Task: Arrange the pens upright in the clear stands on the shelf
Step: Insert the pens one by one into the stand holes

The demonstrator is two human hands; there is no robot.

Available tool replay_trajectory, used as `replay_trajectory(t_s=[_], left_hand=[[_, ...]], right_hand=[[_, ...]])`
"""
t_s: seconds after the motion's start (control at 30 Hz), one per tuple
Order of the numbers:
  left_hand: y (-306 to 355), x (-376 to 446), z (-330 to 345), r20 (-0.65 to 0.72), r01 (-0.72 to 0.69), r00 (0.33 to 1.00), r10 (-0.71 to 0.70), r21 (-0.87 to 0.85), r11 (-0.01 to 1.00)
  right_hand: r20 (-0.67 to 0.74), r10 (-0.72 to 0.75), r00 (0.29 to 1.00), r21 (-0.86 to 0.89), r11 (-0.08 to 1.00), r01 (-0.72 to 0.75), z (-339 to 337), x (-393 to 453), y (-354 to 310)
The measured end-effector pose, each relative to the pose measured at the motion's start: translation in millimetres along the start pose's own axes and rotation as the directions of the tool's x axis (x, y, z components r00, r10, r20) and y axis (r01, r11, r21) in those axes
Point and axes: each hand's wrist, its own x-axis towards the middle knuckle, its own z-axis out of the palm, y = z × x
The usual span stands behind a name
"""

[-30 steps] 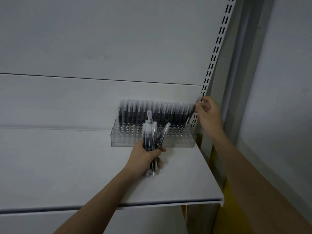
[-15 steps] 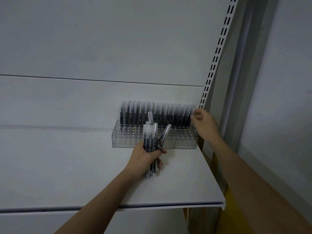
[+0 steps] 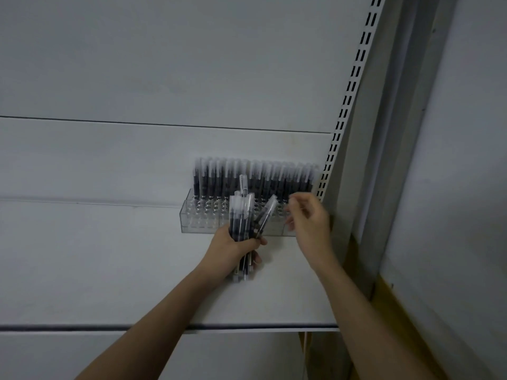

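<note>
back panel [image 3: 164, 64]: pale grey boards behind the shelving, with a thin dark seam running across between an upper and a lower board.
slotted upright [image 3: 348, 97]: white metal strip leaning up the right side of the back panel, carrying paired dark slots along its length.
side wall [image 3: 466, 160]: plain grey surface to the right of the slotted upright.
wooden trim [image 3: 395, 319]: yellow-brown edging at lower right, running diagonally below the side wall.
</note>
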Motion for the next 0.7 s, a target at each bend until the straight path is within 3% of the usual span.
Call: replay_trajectory(t_s=[0.23,0.7], left_hand=[[3,-3,5,-0.002,-0.024,1.0,0.025,0.012,1.0],[-1,-3,9,0.007,-0.057,0.998,0.057,0.02,0.998]], right_hand=[[0.221,0.083,0.972,0.127,0.985,-0.113,21,-32,16],[0.178,0.163,0.97,0.259,0.944,-0.206,13,-32,15]])
